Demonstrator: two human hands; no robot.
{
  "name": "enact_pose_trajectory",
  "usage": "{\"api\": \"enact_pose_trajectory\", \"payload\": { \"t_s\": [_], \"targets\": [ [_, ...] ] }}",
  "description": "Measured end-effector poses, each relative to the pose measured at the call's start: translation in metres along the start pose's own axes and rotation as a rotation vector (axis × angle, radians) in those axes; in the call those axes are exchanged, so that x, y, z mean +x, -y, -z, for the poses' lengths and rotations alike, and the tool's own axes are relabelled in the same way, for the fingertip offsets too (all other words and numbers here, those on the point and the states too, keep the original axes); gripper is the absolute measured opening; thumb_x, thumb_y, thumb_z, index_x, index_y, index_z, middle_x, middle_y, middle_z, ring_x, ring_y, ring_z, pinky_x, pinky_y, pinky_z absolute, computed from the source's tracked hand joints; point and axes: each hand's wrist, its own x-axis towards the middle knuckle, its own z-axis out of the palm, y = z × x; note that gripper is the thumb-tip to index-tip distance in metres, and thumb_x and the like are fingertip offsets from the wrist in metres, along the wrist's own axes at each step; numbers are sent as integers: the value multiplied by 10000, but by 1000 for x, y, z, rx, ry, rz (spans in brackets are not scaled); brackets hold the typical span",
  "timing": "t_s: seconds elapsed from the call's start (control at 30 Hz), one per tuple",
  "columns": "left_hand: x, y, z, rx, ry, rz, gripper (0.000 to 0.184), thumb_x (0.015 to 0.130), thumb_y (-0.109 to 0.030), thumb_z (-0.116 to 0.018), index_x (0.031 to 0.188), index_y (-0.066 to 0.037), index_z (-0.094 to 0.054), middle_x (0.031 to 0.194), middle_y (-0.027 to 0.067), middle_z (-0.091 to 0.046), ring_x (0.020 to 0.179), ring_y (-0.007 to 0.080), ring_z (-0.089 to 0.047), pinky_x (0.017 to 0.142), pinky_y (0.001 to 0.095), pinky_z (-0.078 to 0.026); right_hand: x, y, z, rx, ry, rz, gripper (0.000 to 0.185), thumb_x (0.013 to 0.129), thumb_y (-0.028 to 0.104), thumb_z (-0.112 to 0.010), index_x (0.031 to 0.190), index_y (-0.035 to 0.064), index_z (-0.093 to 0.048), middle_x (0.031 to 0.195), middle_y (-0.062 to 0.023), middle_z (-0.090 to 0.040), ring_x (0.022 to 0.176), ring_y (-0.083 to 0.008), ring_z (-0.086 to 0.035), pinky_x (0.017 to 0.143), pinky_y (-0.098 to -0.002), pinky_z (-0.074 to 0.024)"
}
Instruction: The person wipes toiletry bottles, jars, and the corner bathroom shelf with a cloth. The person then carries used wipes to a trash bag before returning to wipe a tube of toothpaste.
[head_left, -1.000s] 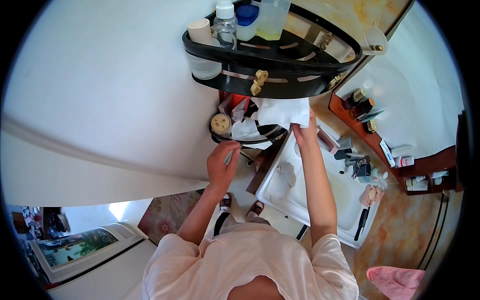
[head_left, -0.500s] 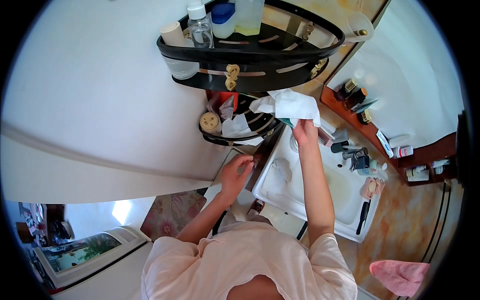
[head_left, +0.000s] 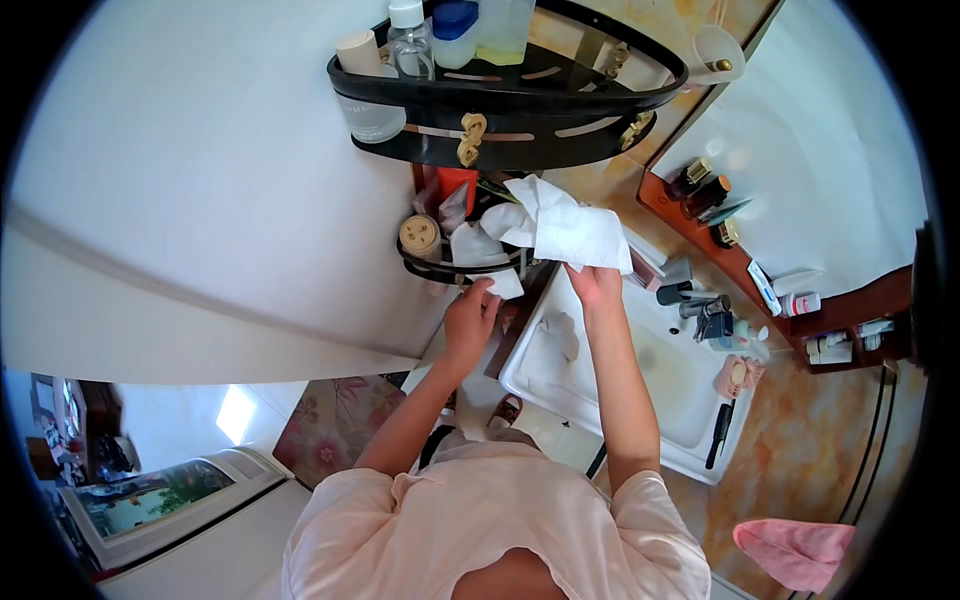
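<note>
White cloths or tissues (head_left: pixel 580 236) are held up by my right hand (head_left: pixel 597 288), whose fingers are closed on their lower edge beside the lower shelf. My left hand (head_left: pixel 470 322) has its fingertips pinched at the corner of a white tissue (head_left: pixel 502 284) that hangs over the front rim of the lower black shelf (head_left: pixel 430 268). On that shelf are a round jar with a beige lid (head_left: pixel 420 236), a red item (head_left: pixel 458 185) and more white tissue (head_left: pixel 474 246).
The upper black shelf (head_left: pixel 520 95) holds several bottles above my hands. To the right is a white sink (head_left: pixel 650 400) with a black-handled item (head_left: pixel 718 436) on its rim. A wooden ledge (head_left: pixel 745 265) carries bottles. A pink towel (head_left: pixel 795 552) hangs at lower right.
My left hand has moved up to the tissue at the lower shelf's rim and closed on its corner. My right hand has shifted slightly left with the white cloths.
</note>
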Motion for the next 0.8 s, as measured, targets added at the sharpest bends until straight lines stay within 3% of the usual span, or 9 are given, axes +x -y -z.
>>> {"api": "enact_pose_trajectory", "payload": {
  "t_s": [0.17,0.37,0.57,0.7,0.8],
  "targets": [
    [-13,-11,17,-136,-25,-4,104,828,-70,-640,911,-12,-616,845,109,-660,728,236,-652,652,316,-492,-12,7,8,81,53,-12,280,900,201,-561,1144,62,-578,1170,-93,-612,1090,-259,-577,967,-432,-460],
    [-49,-23,48,-215,65,-3,101,841,-58,-615,931,-14,-613,879,123,-656,755,261,-647,662,320,-492,-58,11,10,59,-45,76,257,897,182,-566,1116,49,-595,1168,-102,-612,1099,-261,-570,1007,-428,-429],
    [-60,-18,65,-228,137,-20,92,845,-55,-609,928,-15,-617,879,128,-653,756,270,-644,664,325,-492,-102,4,27,25,-255,140,245,895,180,-574,1117,76,-582,1111,-88,-622,1056,-250,-586,967,-424,-462],
    [-77,-3,74,-232,182,-13,87,841,-56,-613,920,-20,-619,871,126,-648,750,249,-642,657,314,-490,-135,-2,51,-1,-221,157,241,902,172,-557,1116,63,-585,1136,-102,-620,1093,-255,-572,997,-426,-440],
    [-87,3,83,-261,222,30,81,829,-57,-633,896,-17,-612,858,112,-644,732,214,-632,650,287,-486,-158,-13,58,12,-350,173,223,902,188,-556,1093,74,-585,1087,-85,-623,1039,-250,-589,956,-419,-470]
  ]
}}
